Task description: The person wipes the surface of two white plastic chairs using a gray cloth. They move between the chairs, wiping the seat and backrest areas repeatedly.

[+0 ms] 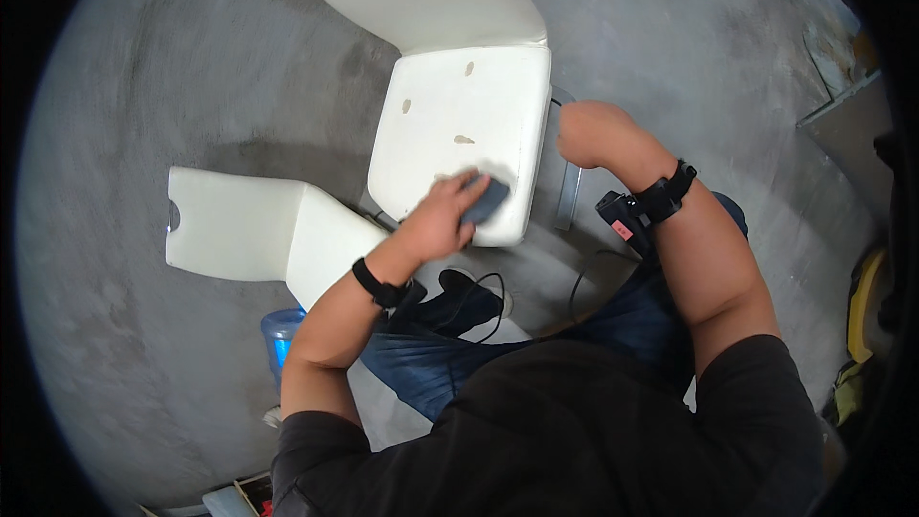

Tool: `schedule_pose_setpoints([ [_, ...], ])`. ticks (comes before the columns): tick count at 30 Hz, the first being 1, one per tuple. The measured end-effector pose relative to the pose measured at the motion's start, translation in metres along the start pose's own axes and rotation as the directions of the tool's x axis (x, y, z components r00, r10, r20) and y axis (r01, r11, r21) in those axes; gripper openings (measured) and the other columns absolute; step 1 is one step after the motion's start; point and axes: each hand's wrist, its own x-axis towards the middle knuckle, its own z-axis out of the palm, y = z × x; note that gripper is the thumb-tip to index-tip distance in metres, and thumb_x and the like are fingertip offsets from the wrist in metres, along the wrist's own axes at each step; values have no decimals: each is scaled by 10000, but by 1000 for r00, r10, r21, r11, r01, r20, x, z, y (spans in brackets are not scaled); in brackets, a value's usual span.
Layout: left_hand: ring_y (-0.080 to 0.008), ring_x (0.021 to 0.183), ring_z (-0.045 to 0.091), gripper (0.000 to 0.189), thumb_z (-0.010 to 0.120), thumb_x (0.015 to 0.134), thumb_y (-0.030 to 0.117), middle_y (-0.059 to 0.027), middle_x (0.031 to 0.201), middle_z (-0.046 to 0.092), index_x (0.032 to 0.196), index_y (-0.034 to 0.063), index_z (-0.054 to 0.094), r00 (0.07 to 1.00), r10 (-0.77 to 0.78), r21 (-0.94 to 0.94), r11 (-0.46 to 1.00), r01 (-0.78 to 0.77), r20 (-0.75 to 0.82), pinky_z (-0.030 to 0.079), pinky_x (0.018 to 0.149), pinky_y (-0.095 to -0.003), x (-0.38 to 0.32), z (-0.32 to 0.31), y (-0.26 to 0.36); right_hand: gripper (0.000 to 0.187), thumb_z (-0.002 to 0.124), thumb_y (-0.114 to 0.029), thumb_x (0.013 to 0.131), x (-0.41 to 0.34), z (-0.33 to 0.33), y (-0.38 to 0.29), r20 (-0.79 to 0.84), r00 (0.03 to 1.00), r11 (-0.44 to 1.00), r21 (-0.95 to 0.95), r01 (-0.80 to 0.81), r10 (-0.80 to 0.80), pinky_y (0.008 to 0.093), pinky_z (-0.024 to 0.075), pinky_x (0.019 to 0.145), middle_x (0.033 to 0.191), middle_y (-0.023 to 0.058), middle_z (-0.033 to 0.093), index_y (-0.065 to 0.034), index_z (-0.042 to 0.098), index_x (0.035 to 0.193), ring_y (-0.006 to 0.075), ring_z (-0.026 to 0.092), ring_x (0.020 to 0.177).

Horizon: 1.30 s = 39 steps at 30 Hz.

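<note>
A white upholstered chair (431, 136) stands before me, its seat marked by several brownish worn patches. My left hand (449, 212) presses a dark grey-blue block or pad (486, 201) on the seat's front part; blur hides what it is exactly. Beside the seat's right edge is my right hand (590, 133), its fingers curled. Its fingertips are turned away from view, so I cannot tell whether it holds anything or touches the chair's side. Below it shows a grey metal chair leg (567, 197).
Left of me stands a second white chair (233, 222), with a blue plastic water bottle (278, 334) behind my left forearm. A black cable (495, 301) loops near my shoe. At the far right lies a yellow and black object (865, 309) close to a grey panel (847, 122).
</note>
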Motion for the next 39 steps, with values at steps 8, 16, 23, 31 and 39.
schedule_pose_setpoints([
  [8, -536, 1451, 498, 748, 682, 893, 171, -314, 1644, 480, 1621, 91, 530, 944, -123, -3, 992, 129, -307, 417, 1251, -489, 177, -11, -15, 226, 668, -65, 862, 13, 1, 14, 76, 989, 991, -38, -126, 129, 514, 623, 815, 1067, 190, 811, -37, 831, 1016, 407, 783, 982],
  [16, -532, 1454, 447, 877, 771, 826, 181, -176, 1779, 312, 1657, 188, 491, 976, -88, 280, 949, 143, -198, 466, 1175, -580, 190, 49, -11, 233, 623, -116, 850, 22, 12, 33, -30, 992, 992, 20, -122, 123, 554, 593, 771, 927, 282, 765, 33, 796, 895, 472, 746, 854],
  [23, -518, 1350, 543, 883, 805, 729, 100, -127, 1719, 436, 1582, 182, 592, 988, 132, 280, 954, -103, -87, 520, 1122, -549, 74, 54, 10, 216, 667, -42, 819, 30, 15, 26, 1, 997, 995, -70, -75, 76, 527, 607, 780, 985, 242, 789, -21, 828, 961, 444, 765, 906],
  [31, -459, 1393, 524, 807, 822, 734, 114, -80, 1690, 466, 1520, 172, 651, 954, 276, 335, 893, -300, 118, 552, 1078, -512, -15, 63, 28, 216, 618, -65, 820, 24, 17, 24, -20, 997, 996, -55, -70, 69, 558, 572, 762, 927, 305, 747, 52, 788, 885, 493, 726, 852],
  [39, -382, 1326, 573, 699, 762, 736, 108, -95, 1613, 558, 1432, 161, 727, 923, 302, 95, 938, -332, 240, 529, 1099, -483, -15, 14, 3, 236, 635, -32, 848, 21, 10, 18, 43, 997, 991, -126, -55, 61, 529, 599, 798, 1017, 245, 787, -12, 815, 999, 452, 758, 938],
])
